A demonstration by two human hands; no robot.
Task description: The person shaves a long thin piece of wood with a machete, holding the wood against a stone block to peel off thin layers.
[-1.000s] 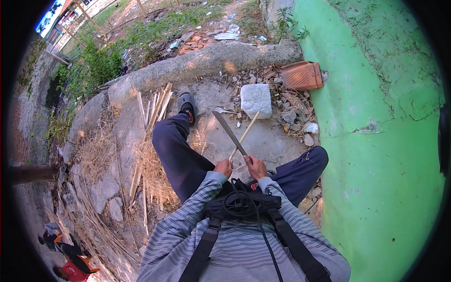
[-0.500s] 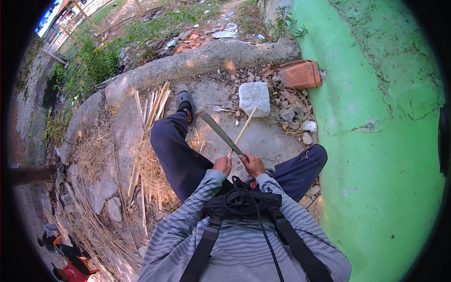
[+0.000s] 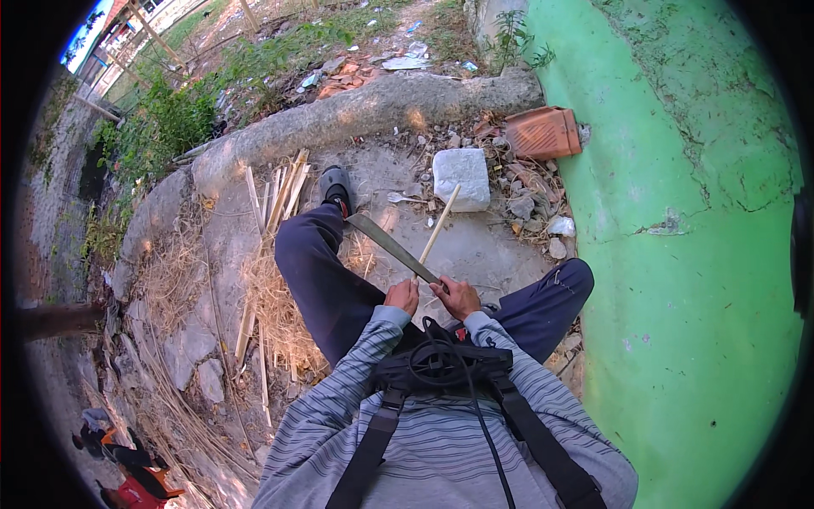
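My left hand is closed around the lower end of a pale, narrow wooden strip, which points up and away from me. Closed on the handle of a machete, my right hand is close beside the left. The machete's long dark blade slants to the far left and crosses the strip just above my left hand. My fingers hide the handle and the strip's near end. Both hands are between my bent knees, above the concrete.
Pale shavings and split strips lie left of my leg. Ahead stands a whitish block; rubble and an orange hollow brick are beside the green wall. A low concrete curb runs across the far side. People sit at lower left.
The machete's tip has swung slightly left and nearer to me. The strip's far end has shifted a little away from me. Both hands keep their grips.
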